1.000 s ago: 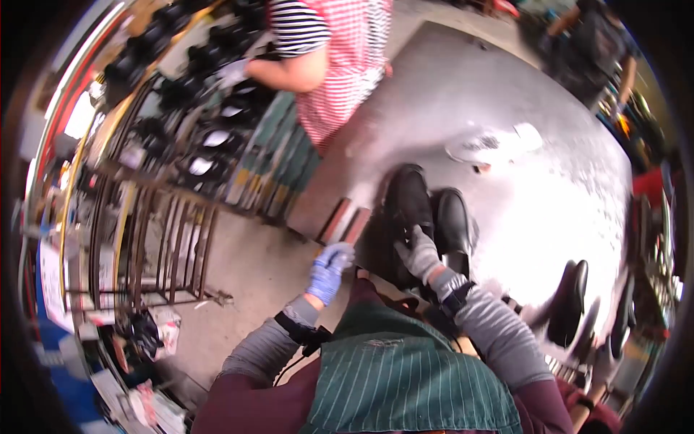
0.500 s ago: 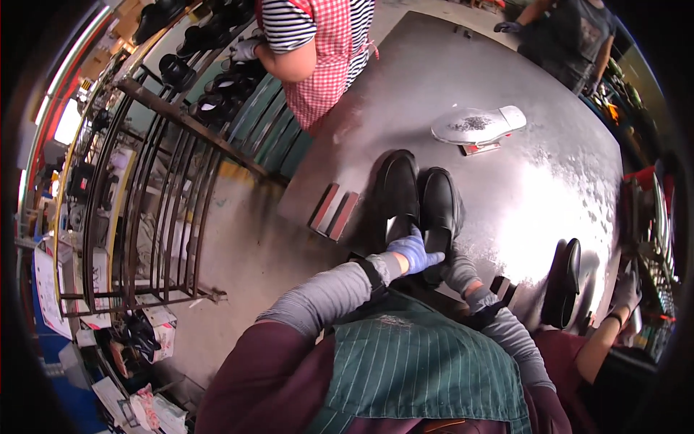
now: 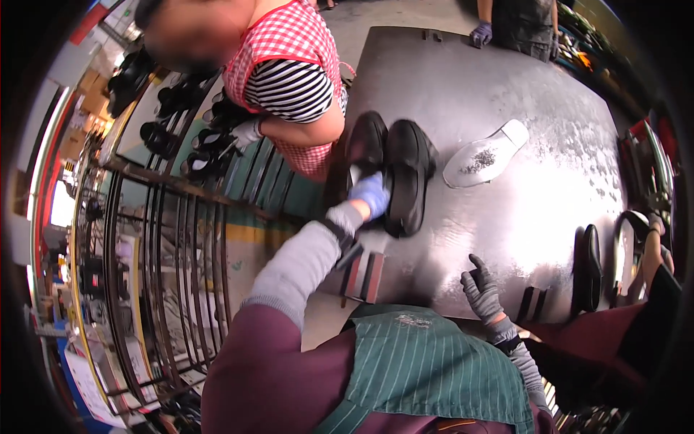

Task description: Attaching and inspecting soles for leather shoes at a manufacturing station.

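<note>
A pair of black slip-on shoes rests at the left of the metal table: the left shoe (image 3: 367,141) shows a pale insole, and the right shoe (image 3: 407,173) lies close beside it. My left hand (image 3: 370,195), in a blue-purple glove, grips the pair at the heel end, its fingers around the left shoe's opening; the fingertips are partly hidden. My right hand (image 3: 481,291), in a grey glove, hovers near the table's front edge with its fingers apart and nothing in it.
A white sole-shaped piece (image 3: 488,155) lies on the metal table (image 3: 405,65). Dark padded bars (image 3: 365,277) stand at its front edge. Another black shoe (image 3: 589,267) is at right. A co-worker in a checked apron (image 3: 289,43) stands by a shoe rack (image 3: 155,173); others are at the far side and right.
The pair of black shoes has moved left and farther away with my left hand. My right hand has come away from the shoes and opened. The co-worker at left has turned and leaned.
</note>
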The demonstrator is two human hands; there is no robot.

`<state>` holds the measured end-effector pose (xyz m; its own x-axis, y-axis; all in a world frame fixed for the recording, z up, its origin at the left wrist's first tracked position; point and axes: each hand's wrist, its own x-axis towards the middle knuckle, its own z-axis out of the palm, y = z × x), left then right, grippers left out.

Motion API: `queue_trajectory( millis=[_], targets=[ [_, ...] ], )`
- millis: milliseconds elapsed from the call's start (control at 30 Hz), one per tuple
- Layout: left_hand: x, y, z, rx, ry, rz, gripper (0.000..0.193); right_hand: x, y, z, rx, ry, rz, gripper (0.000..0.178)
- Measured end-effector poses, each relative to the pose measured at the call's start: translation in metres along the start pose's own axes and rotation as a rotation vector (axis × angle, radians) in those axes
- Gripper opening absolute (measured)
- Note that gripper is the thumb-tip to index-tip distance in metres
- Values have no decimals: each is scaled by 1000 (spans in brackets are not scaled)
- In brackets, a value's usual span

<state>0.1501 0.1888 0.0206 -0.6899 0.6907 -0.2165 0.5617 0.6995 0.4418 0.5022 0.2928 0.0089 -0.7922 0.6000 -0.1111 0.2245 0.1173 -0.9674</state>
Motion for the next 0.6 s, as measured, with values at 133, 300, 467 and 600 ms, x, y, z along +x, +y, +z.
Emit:
queue_trajectory(
  millis=[133, 300, 467, 600],
  targets=[
    [128, 6, -52, 127, 68, -44, 46, -1, -3, 13, 36, 109, 156, 47],
    [212, -6, -43, 192, 86, -86, 36, -13, 0, 9, -13, 242, 283, 44],
    [132, 17, 1, -202, 537, 462, 52, 47, -20, -31, -314, 342, 52, 43],
    [43, 56, 55, -878, -251, 395, 50, 222, -59, -104, -813, 590, -386, 38]
  ],
)
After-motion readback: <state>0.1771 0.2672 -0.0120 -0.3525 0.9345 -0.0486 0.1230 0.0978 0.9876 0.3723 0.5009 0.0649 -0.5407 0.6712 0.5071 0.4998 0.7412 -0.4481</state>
